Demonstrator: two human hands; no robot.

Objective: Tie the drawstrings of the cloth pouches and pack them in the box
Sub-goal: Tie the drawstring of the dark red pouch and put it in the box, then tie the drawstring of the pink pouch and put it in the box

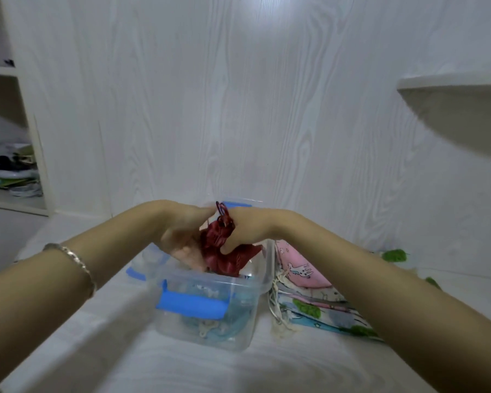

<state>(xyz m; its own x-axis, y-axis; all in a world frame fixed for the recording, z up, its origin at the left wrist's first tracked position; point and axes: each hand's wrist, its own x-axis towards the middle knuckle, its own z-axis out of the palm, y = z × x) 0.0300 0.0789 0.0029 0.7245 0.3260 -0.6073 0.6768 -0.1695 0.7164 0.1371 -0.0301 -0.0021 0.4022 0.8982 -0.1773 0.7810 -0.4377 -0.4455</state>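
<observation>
A dark red cloth pouch [224, 255] with a tied drawstring loop at its top hangs over the clear plastic box [255, 313]. My left hand [179, 236] holds the pouch from the left, fingers pointing down into the box. My right hand [245, 228] grips the pouch's gathered neck from the right. The box has blue clip handles [192, 303] and holds a light blue pouch [210, 330] at its bottom. A stack of printed pouches [315, 296], pink on top, lies right of the box with pale drawstrings trailing.
The box stands on a white surface against a white wood-grain wall. A white shelf [454, 89] juts out at the upper right. Green fabric bits [394, 255] lie at the far right. An open shelving unit [12, 171] with clutter stands at the left.
</observation>
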